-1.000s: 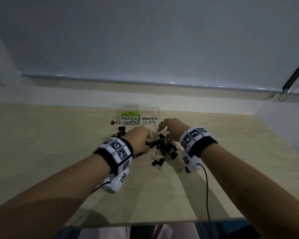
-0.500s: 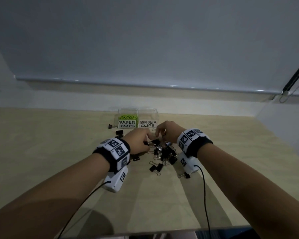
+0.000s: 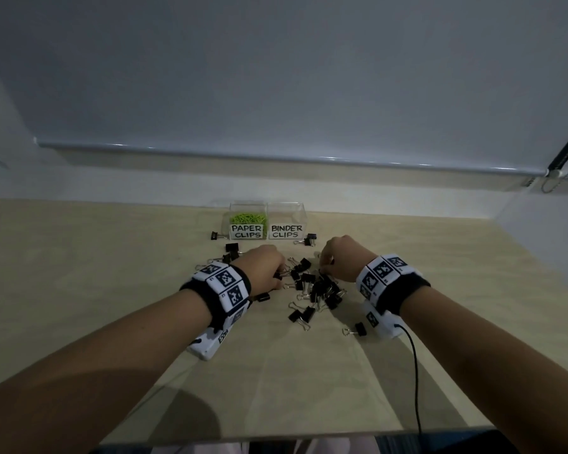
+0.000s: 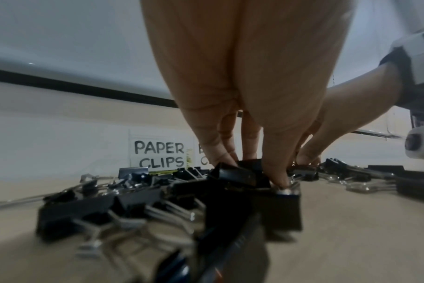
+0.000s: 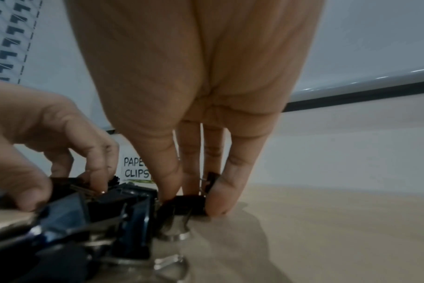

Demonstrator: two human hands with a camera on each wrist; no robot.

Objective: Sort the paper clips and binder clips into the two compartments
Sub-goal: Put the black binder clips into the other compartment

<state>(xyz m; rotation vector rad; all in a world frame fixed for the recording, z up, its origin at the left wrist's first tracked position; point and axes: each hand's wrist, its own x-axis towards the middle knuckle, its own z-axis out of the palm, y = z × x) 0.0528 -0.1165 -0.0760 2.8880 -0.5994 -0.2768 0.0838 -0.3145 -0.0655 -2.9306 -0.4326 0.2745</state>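
Both hands — left hand (image 3: 265, 268), right hand (image 3: 340, 257) — pinch binder clips (image 3: 318, 290).

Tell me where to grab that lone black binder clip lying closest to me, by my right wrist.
Take the lone black binder clip by its black folded body, thumb and finger on the two flat faces, coming straight down from above. It lies flat on the light wooden table, apart from the pile, with its silver wire handles pointing left; those look thin and would likely swing in a pinch, so the body seems the steadier hold.
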